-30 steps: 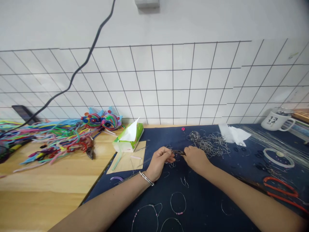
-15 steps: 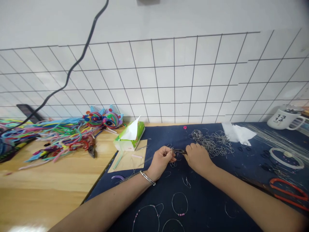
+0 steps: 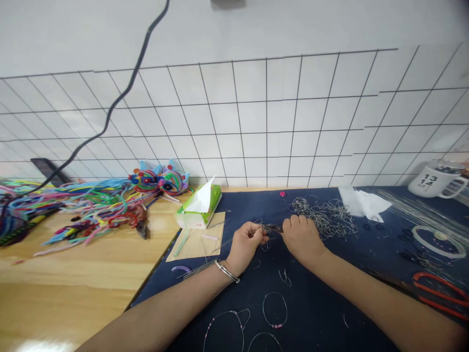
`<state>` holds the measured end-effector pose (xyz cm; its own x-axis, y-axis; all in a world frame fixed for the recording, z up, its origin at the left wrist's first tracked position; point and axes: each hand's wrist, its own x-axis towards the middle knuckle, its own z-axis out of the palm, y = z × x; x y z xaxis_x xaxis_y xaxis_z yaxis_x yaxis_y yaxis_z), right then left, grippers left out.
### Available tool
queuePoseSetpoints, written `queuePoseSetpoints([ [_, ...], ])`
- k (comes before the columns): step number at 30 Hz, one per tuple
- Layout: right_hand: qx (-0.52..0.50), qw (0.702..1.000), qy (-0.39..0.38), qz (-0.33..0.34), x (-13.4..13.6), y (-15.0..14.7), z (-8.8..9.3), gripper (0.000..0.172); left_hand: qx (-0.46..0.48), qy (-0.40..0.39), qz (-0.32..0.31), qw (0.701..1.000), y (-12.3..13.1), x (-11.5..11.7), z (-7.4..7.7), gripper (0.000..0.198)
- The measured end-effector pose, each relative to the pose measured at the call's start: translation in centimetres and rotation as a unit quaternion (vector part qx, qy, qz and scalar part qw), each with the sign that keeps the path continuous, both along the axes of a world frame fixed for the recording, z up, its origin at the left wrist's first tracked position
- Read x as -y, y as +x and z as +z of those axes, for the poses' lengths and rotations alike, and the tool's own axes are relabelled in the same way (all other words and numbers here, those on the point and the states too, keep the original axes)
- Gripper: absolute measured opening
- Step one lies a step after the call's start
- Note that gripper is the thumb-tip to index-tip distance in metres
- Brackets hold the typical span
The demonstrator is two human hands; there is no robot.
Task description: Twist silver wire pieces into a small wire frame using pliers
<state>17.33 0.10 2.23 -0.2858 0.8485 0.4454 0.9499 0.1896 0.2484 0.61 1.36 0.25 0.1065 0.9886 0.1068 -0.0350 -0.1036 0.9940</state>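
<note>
My left hand (image 3: pixel 246 243) is closed in a pinch on a thin piece of wire (image 3: pixel 264 244) above the dark blue cloth (image 3: pixel 315 313). A silver bangle sits on that wrist. My right hand (image 3: pixel 301 236) is closed around small dark pliers (image 3: pixel 273 228), whose tip points left and meets the wire at my left fingertips. Just behind my right hand lies a tangled heap of thin wire (image 3: pixel 324 215). Wire rings with pink beads (image 3: pixel 274 309) lie on the cloth near my forearms.
A green tissue pack (image 3: pixel 200 208) stands on a tan card at the cloth's left edge. Coloured pipe cleaners (image 3: pixel 80 208) and another pair of pliers (image 3: pixel 142 228) lie on the wooden table. At the right are a white mug (image 3: pixel 436 180), tape ring (image 3: pixel 437 240), red-handled scissors (image 3: pixel 437 291) and white paper (image 3: pixel 362 201).
Both hands stay together working the wire with only small finger shifts. The view has shifted a little, so everything sits slightly to the right.
</note>
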Motion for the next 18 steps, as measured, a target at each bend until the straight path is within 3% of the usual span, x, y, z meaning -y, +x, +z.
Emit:
queuePoseSetpoints([
  [18, -0.008, 0.993, -0.113, -0.031, -0.11, -0.22, -0.13, 0.029, -0.011, 0.016, 0.007, 1.0, -0.03, -0.09, 0.16, 0.02],
])
